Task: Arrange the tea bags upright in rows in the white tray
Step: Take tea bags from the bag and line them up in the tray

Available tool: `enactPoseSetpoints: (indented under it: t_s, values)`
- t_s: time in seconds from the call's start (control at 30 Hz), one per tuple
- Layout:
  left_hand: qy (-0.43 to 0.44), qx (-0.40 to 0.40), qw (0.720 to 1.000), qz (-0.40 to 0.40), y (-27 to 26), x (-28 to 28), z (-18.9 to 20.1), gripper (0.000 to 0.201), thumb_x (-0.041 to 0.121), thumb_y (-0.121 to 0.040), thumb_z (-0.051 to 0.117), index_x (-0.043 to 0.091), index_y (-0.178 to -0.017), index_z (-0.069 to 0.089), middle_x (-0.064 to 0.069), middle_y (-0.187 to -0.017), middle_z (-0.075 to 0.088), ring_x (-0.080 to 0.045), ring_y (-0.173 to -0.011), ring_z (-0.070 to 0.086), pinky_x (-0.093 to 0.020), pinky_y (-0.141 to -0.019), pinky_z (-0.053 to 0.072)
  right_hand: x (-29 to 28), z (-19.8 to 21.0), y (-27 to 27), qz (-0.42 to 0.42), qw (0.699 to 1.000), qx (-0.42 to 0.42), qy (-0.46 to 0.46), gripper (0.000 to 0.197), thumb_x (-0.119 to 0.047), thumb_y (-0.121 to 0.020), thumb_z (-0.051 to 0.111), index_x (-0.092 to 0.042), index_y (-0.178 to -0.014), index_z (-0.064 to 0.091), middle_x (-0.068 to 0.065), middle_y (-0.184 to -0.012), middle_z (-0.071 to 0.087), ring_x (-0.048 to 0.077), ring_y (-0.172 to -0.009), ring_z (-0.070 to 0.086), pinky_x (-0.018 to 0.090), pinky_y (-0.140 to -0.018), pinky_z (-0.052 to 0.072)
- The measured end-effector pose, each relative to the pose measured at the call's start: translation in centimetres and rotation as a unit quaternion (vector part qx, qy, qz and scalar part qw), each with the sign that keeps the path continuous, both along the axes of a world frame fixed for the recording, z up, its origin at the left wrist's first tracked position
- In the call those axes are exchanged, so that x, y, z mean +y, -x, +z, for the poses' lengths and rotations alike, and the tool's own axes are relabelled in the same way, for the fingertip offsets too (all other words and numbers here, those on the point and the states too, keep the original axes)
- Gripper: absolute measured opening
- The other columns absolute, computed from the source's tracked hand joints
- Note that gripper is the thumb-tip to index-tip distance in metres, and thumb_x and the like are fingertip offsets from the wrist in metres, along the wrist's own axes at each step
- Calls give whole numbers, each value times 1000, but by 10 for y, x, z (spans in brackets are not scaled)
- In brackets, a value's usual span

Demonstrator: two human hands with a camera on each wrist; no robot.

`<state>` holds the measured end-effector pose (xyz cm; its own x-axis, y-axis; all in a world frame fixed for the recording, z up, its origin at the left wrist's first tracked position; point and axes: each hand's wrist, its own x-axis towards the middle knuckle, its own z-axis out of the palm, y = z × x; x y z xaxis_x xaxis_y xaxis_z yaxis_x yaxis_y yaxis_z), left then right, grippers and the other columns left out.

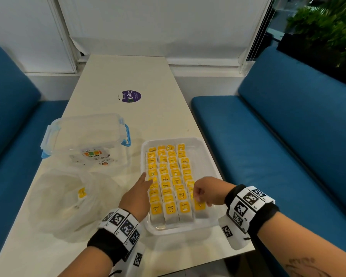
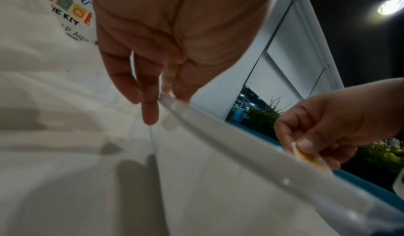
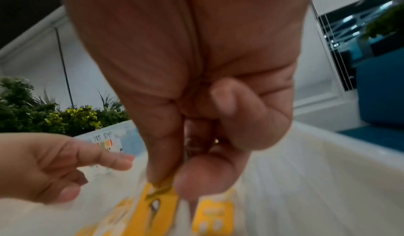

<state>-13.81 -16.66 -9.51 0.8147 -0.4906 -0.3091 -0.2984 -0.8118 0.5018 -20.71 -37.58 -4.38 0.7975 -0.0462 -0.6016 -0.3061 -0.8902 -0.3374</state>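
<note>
A white tray [image 1: 208,152] on the table holds several rows of upright yellow tea bags [image 1: 168,176]. My right hand [image 1: 198,194] pinches a yellow tea bag [image 1: 199,205] at the near end of the rightmost row. The right wrist view shows thumb and forefinger closed on that tea bag [image 3: 161,196] at the right hand [image 3: 172,184]. My left hand [image 1: 146,180] lies with straight fingers against the tray's left side. In the left wrist view its fingers [image 2: 150,112] touch the tray rim [image 2: 240,146], holding nothing.
A clear plastic box [image 1: 84,136] with blue latches stands left of the tray. In front of it lies a crumpled clear bag [image 1: 68,200] with one tea bag [image 1: 82,192] inside. Blue benches [image 1: 288,136] flank the table. A purple sticker [image 1: 131,96] sits farther back.
</note>
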Motion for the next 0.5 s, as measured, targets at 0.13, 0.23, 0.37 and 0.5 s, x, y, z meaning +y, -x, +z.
enactPoseSetpoints:
  t_s: [0.13,0.23,0.37,0.5]
  values:
    - [19,3,1000,8,1,-1,-1,59,2,-94,42,25,-146,27,10,-159,1,-14,-133,41,-23,-95,40,2,-19,-4,18,998,54,35,10,-7,-91,52,-15,-87,56,3,-81,61,4,-53,50,16,-61,41]
    - [21,4,1000,8,0,-2,-1,59,2,-94,42,25,-146,27,10,-159,1,-13,-135,38,-21,-94,39,4,-22,-12,13,996,50,70,14,-1,-89,52,-9,-95,62,9,-91,62,12,-60,53,15,-58,40]
    - [20,3,1000,4,-1,-2,-2,59,2,-95,42,24,-147,26,9,-159,0,-12,-136,37,-21,-95,40,11,-20,-20,44,988,64,132,26,-2,-90,52,2,-115,61,15,-108,65,26,-92,61,28,-77,51]
    - [18,7,1000,-2,1,-2,-1,59,3,-95,42,25,-147,25,10,-159,-1,-11,-136,37,-20,-93,39,14,-24,-29,87,977,82,177,28,-3,-89,55,3,-116,60,16,-122,62,26,-102,60,30,-81,45]
